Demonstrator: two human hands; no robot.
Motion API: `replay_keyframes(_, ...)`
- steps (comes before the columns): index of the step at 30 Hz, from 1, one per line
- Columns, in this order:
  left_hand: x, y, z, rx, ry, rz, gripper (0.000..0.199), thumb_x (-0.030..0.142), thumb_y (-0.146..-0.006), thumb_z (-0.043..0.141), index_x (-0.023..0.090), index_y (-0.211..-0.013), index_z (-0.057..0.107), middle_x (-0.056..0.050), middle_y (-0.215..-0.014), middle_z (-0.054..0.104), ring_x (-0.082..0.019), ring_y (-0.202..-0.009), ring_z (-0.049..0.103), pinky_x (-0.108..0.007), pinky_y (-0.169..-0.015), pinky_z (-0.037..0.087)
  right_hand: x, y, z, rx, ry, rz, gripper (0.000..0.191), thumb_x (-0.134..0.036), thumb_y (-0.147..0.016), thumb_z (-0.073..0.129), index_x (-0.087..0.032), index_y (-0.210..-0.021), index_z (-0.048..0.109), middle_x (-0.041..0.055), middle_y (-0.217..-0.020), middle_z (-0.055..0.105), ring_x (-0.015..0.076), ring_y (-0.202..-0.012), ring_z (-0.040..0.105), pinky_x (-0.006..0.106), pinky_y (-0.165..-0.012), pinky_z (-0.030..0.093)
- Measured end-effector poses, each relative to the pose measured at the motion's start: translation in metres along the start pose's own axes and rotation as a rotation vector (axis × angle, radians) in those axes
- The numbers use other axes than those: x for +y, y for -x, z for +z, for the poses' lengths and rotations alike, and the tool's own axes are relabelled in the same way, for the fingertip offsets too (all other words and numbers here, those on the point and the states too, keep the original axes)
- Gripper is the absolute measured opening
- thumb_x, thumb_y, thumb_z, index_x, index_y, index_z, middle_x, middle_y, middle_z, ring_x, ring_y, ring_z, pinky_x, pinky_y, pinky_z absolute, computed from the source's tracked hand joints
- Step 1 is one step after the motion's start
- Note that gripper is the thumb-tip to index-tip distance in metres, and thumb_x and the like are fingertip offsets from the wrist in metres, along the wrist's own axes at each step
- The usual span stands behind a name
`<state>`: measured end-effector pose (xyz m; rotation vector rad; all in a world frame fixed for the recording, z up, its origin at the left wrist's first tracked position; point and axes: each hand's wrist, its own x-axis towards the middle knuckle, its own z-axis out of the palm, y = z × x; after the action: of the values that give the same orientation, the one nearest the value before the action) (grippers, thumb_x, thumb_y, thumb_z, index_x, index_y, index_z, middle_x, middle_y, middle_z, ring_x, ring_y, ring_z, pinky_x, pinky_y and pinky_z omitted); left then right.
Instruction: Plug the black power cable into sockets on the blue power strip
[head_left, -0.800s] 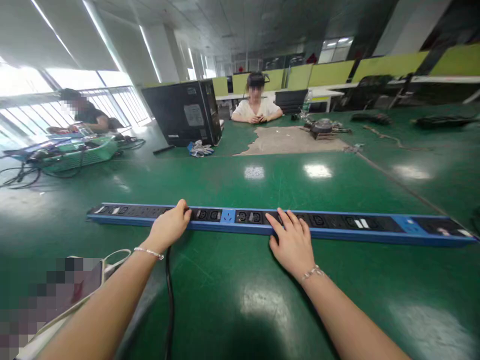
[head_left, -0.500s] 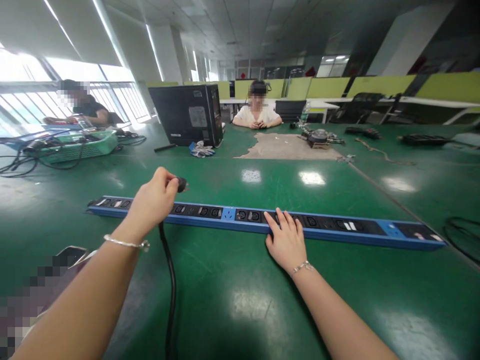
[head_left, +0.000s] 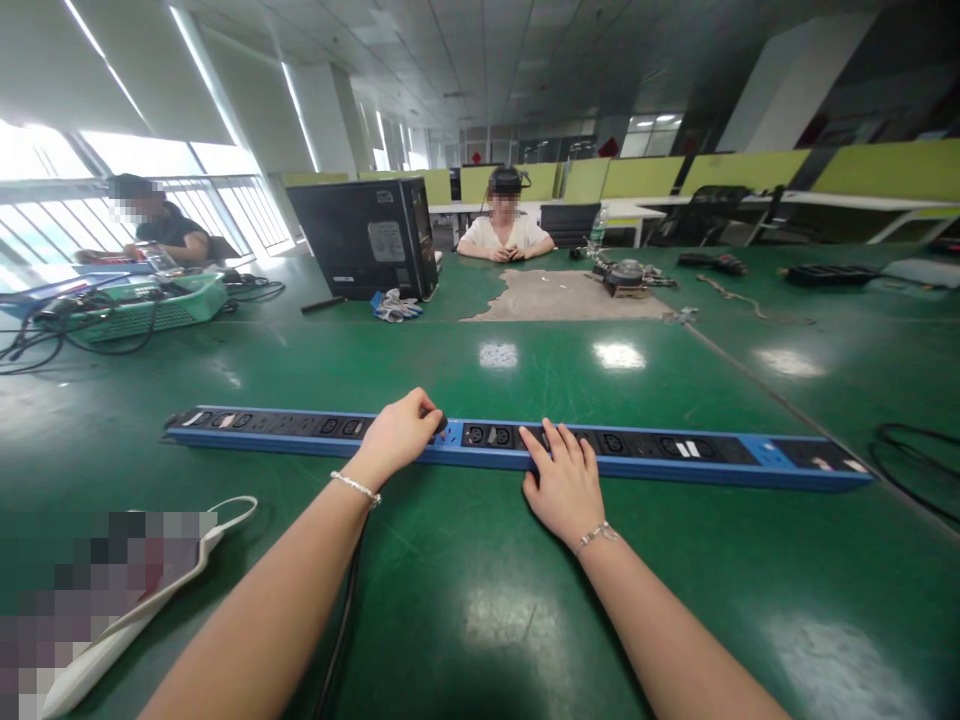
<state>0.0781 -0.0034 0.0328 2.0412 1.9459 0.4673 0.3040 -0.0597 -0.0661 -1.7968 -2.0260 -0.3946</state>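
Note:
A long blue power strip (head_left: pixel 667 468) with rows of black sockets lies across the green table. My left hand (head_left: pixel 399 432) is closed around a black power plug (head_left: pixel 441 424), held at the blue socket (head_left: pixel 451 434) near the strip's middle. Whether its pins are inside the socket cannot be made out. The plug's black cable (head_left: pixel 346 610) runs down toward me from under that hand. My right hand (head_left: pixel 564 478) lies over the strip right of the middle, its fingers spread flat on the sockets.
A phone-like object in a pale case (head_left: pixel 142 620) lies at lower left. Farther back are a green basket (head_left: pixel 161 310) with cables, a black computer case (head_left: pixel 360 240), gloves (head_left: pixel 396 306) and a cardboard sheet (head_left: pixel 544 295). One person (head_left: pixel 504 235) sits opposite, another (head_left: pixel 161 225) at left.
My left hand has moved right and down with the plug, from above the strip to its blue middle socket. The right hand stays on the strip. The view has shifted slightly.

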Motion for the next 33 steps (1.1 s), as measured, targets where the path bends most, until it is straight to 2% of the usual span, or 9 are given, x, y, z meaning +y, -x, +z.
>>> replay_keyframes(5, 0.009, -0.011, 0.017, -0.048, -0.114, -0.03, 0.019, 0.037, -0.079, 0.044, 0.023, -0.082, 0.055, -0.006, -0.081, 0.068, -0.021, -0.077, 0.062, -0.03, -0.064, 0.042, 0.0, 0.0, -0.002, -0.013, -0.011, 0.005, 0.056, -0.026, -0.078, 0.053, -0.032, -0.133, 0.044, 0.0062, -0.141, 0.04, 0.0247, -0.128, 0.033, 0.045, -0.105, 0.022)
replay_keyframes(12, 0.019, -0.014, 0.016, -0.063, -0.246, -0.038, 0.022, 0.036, -0.08, 0.042, 0.022, -0.09, 0.056, -0.01, -0.087, 0.069, -0.026, -0.082, 0.064, -0.035, -0.068, 0.045, 0.0, 0.0, -0.002, -0.036, -0.035, 0.012, 0.057, -0.026, -0.078, 0.054, -0.032, -0.133, 0.043, 0.0065, -0.142, 0.038, 0.0251, -0.13, 0.032, 0.046, -0.105, 0.022)
replay_keyframes(24, 0.006, -0.016, 0.016, -0.09, -0.136, -0.09, 0.021, 0.038, -0.077, 0.044, 0.022, -0.082, 0.056, -0.007, -0.083, 0.069, -0.022, -0.076, 0.062, -0.031, -0.065, 0.043, 0.001, 0.0, -0.002, -0.034, -0.042, 0.003, 0.058, -0.025, -0.078, 0.054, -0.032, -0.134, 0.043, 0.0069, -0.143, 0.037, 0.0258, -0.129, 0.031, 0.046, -0.105, 0.021)
replay_keyframes(33, 0.011, -0.018, 0.021, -0.113, -0.193, -0.091, 0.025, 0.037, -0.078, 0.044, 0.02, -0.09, 0.057, -0.012, -0.09, 0.07, -0.023, -0.083, 0.064, -0.033, -0.07, 0.046, 0.002, 0.0, -0.003, -0.03, -0.059, 0.001, 0.057, -0.024, -0.078, 0.053, -0.031, -0.134, 0.043, 0.0072, -0.143, 0.038, 0.0261, -0.129, 0.031, 0.046, -0.105, 0.021)
